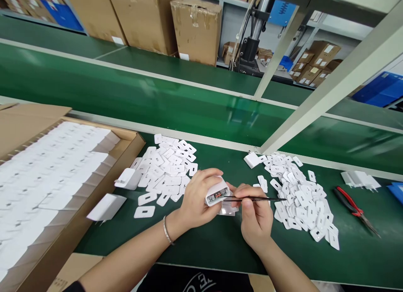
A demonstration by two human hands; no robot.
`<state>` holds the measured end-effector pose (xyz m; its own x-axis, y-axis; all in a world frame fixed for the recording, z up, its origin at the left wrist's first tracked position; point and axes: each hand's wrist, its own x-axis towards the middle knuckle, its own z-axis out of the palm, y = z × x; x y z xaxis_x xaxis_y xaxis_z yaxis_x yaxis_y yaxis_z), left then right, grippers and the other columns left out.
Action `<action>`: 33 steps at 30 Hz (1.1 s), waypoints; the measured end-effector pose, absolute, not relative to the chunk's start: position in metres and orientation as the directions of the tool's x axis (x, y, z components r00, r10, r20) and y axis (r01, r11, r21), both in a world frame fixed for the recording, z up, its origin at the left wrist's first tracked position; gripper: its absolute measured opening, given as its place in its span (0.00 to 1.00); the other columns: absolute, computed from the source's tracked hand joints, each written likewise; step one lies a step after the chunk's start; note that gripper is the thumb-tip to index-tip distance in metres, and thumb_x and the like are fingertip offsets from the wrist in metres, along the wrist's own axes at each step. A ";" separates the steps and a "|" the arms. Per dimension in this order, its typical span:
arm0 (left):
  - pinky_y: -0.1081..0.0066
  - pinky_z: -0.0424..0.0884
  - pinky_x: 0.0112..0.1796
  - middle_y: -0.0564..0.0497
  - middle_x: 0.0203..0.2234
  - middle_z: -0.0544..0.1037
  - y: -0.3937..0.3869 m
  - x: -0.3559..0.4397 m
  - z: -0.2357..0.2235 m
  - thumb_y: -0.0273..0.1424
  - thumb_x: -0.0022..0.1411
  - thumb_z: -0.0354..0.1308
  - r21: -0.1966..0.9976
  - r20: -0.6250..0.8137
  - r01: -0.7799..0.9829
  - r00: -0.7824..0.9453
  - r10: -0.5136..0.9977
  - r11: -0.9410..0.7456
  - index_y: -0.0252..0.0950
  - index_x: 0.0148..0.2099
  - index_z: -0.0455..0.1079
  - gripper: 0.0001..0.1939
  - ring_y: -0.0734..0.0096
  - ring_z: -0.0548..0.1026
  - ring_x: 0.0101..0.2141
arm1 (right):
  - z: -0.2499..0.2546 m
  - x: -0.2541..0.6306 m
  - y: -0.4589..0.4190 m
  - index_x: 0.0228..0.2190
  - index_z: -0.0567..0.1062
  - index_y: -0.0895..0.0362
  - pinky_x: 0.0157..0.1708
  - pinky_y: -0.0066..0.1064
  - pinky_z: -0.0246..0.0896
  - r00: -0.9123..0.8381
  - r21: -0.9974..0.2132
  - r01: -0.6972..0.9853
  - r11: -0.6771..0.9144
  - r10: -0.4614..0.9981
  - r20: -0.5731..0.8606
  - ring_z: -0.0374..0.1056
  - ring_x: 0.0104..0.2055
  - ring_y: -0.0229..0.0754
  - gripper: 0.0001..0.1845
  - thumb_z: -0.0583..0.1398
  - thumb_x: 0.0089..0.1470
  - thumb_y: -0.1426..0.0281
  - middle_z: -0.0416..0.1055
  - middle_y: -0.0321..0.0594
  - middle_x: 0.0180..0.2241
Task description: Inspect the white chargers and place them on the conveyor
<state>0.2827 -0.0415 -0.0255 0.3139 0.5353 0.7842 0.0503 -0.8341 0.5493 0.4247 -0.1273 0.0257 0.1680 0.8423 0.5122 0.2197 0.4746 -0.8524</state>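
Observation:
My left hand is wrapped round a white charger. Its open end faces me and shows electronic parts inside. Between the fingers and thumb of my right hand is a pair of black tweezers, with one end at the charger's open end. A clear plastic piece lies just below the charger, partly hidden by my hands. Flat white plates with slots form a left pile beyond my left hand and a right pile beside my right hand.
Left stands a cardboard box with rows of white chargers; two loose chargers lie beside it. Red-and-black pliers and more white chargers lie at right. A slanting metal post rises from the green bench's back edge.

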 end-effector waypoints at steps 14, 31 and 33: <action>0.59 0.72 0.46 0.41 0.52 0.76 -0.043 0.282 -0.027 0.21 0.57 0.56 0.558 0.774 0.050 0.328 0.542 -0.828 0.38 0.58 0.63 0.26 0.56 0.76 0.51 | 0.022 0.425 -0.131 0.44 0.77 0.49 0.54 0.46 0.75 0.212 -0.896 0.125 0.427 0.871 0.444 0.69 0.29 0.37 0.11 0.54 0.74 0.67 0.69 0.32 0.26; 0.60 0.74 0.44 0.42 0.49 0.75 -0.042 0.283 -0.024 0.21 0.60 0.56 0.522 0.784 0.125 0.320 0.532 -0.844 0.39 0.56 0.64 0.22 0.57 0.77 0.48 | 0.023 0.444 -0.128 0.48 0.77 0.51 0.45 0.43 0.79 0.181 -0.753 0.386 0.533 0.756 0.629 0.73 0.35 0.40 0.10 0.56 0.72 0.72 0.73 0.36 0.31; 0.60 0.75 0.44 0.42 0.49 0.75 -0.042 0.283 -0.023 0.21 0.61 0.56 0.527 0.780 0.124 0.320 0.537 -0.840 0.39 0.56 0.64 0.21 0.57 0.77 0.48 | 0.024 0.444 -0.127 0.47 0.77 0.51 0.45 0.44 0.80 0.199 -0.745 0.375 0.551 0.737 0.645 0.73 0.33 0.40 0.10 0.56 0.72 0.72 0.73 0.35 0.31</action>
<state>0.2826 -0.0418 -0.0234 0.3203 0.5370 0.7804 0.1243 -0.8405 0.5274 0.4442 -0.1273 0.0244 0.1990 0.7375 0.6454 0.3749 0.5512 -0.7454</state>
